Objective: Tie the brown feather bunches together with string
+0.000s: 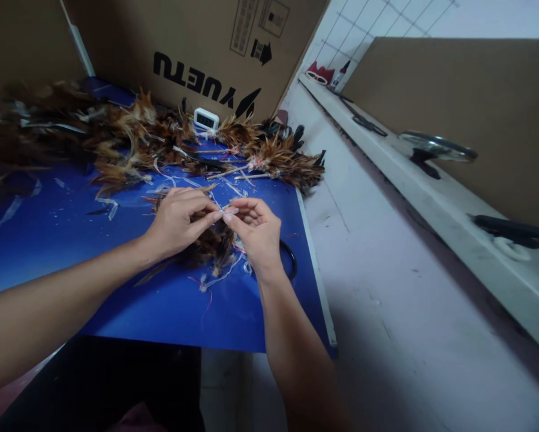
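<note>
Above the blue tabletop (161,318), my left hand (181,216) and my right hand (256,231) meet with thumbs and fingertips pinched together. Between them is a thin white strand (223,211), small and partly hidden by the fingers. Brown feathers (210,246) lie under and just behind my hands, touching or close to the left one. Loose white strips and a fine pink thread (208,300) trail on the table below. A black loop (289,261), perhaps a scissors handle, shows beside my right wrist.
Brown feather bundles (278,162) line the table's back, heaped higher at left. A small white digital display (206,120) stands among them before a large cardboard box (197,60). At right, a wall ledge (404,174) holds a glass-like disc (437,146) and dark tools.
</note>
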`<action>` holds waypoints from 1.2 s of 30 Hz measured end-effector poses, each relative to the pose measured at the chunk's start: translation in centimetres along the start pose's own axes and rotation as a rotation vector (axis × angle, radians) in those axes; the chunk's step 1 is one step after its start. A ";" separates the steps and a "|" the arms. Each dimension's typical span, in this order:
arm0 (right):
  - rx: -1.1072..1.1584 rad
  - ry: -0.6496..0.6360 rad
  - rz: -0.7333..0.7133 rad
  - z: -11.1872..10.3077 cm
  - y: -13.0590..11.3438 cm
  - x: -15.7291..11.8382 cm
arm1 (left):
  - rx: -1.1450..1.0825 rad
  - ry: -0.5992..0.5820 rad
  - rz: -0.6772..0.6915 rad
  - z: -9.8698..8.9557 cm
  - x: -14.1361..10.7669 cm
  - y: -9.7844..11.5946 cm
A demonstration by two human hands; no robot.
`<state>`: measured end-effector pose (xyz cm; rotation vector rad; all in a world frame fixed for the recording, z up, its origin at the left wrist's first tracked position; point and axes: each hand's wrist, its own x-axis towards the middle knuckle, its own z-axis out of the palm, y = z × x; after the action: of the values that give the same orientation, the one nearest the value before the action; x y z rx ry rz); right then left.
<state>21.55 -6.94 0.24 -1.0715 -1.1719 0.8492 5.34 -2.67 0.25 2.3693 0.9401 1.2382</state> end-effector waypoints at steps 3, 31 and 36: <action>0.005 0.019 -0.004 0.0 0.0 0.0 | -0.073 0.018 -0.077 -0.2 0.2 0.3; -0.066 0.323 0.061 -2.4 1.4 2.0 | -0.350 0.285 -0.470 0.4 0.9 -1.8; -0.194 0.492 0.044 -4.6 2.6 3.1 | -0.325 0.281 -0.473 -0.2 1.3 -2.4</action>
<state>26.76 -4.20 -1.57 -1.3749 -0.8252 0.4679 4.71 -0.02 -0.12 1.6298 1.1905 1.4127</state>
